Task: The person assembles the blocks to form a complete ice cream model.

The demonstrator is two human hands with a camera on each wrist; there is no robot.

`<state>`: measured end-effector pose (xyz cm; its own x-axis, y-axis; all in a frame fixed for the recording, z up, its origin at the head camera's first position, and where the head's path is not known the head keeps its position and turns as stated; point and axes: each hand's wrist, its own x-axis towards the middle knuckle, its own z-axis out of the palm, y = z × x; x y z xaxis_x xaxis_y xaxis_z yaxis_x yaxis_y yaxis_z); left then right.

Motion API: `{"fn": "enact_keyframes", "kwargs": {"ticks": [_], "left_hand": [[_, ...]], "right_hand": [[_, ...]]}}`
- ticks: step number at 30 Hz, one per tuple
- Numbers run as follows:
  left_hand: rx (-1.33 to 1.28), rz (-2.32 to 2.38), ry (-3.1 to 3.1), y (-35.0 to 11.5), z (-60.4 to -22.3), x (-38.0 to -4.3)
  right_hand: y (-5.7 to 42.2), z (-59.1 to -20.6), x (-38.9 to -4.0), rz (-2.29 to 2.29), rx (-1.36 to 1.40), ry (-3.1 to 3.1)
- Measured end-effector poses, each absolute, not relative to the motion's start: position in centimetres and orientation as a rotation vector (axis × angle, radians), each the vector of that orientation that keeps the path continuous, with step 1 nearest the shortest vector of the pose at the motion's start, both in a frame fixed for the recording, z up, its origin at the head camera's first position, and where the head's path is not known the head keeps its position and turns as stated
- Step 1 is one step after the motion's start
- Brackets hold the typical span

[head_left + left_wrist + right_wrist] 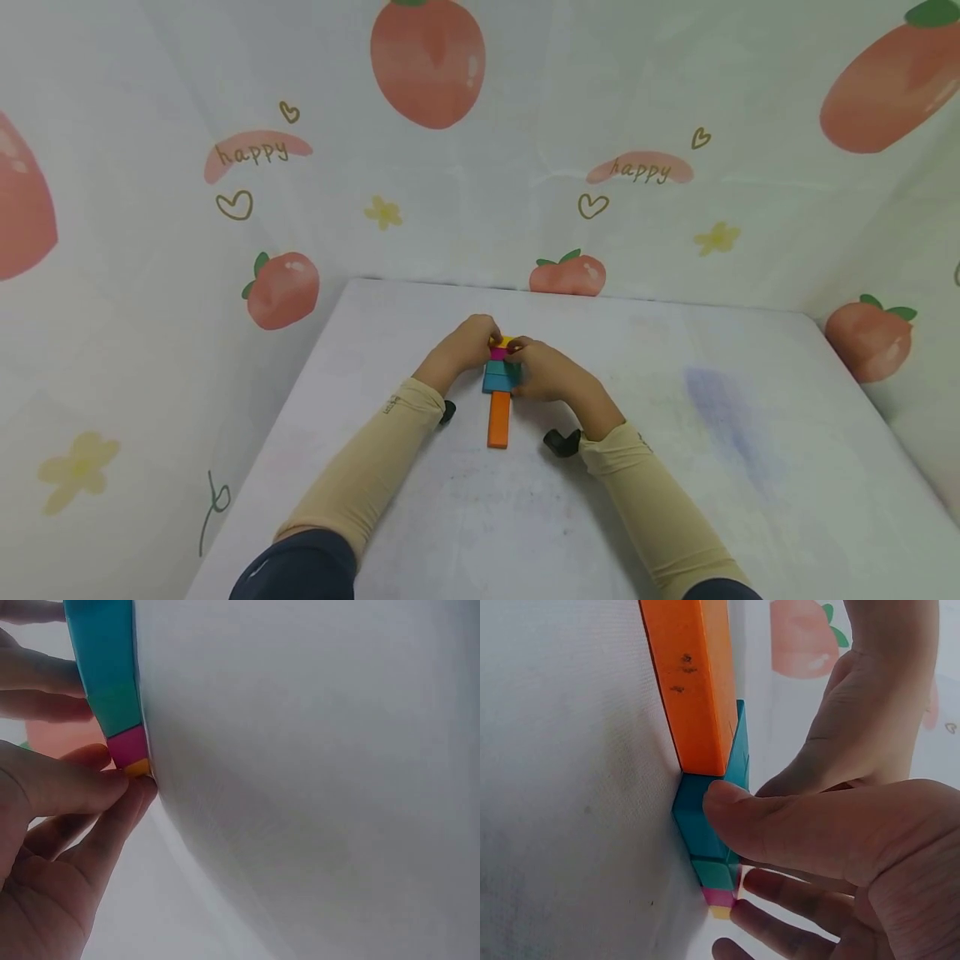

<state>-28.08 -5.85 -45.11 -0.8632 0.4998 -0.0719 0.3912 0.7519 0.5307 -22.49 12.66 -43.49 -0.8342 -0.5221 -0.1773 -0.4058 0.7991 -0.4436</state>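
Flat on the white table lies a row of blocks. A long orange block point(498, 421) is nearest me, then a wider blue block point(497, 383), a green block point(496, 367), a magenta block point(498, 354) and a yellow block point(507, 341) at the far end. The left hand point(471, 342) pinches the yellow block between thumb and fingertips, as the left wrist view shows. Along the row's right side, the right hand point(551, 373) presses its thumb point(731, 810) on the blue block, while its other fingers reach toward the magenta and yellow ones.
The table point(637, 500) backs onto a white curtain point(495, 183) printed with peaches, hearts and "happy". A bluish stain point(723, 412) marks the tabletop at right. Black wrist cameras point(562, 442) hang near both sleeve cuffs.
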Motion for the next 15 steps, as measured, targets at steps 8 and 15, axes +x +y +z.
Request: {"fn": "enact_keyframes", "kwargs": {"ticks": [8, 15], "left_hand": [[0.703, 0.767, 2.714, -6.2, -45.1, -28.0], [0.799, 0.746, 2.722, -6.5, -45.4, -28.2]], "right_hand": [[12.8, -44.0, -23.2, -0.62, -0.713, 2.656], [13.5, -44.6, -23.9, -0.689, -0.744, 2.618]]}}
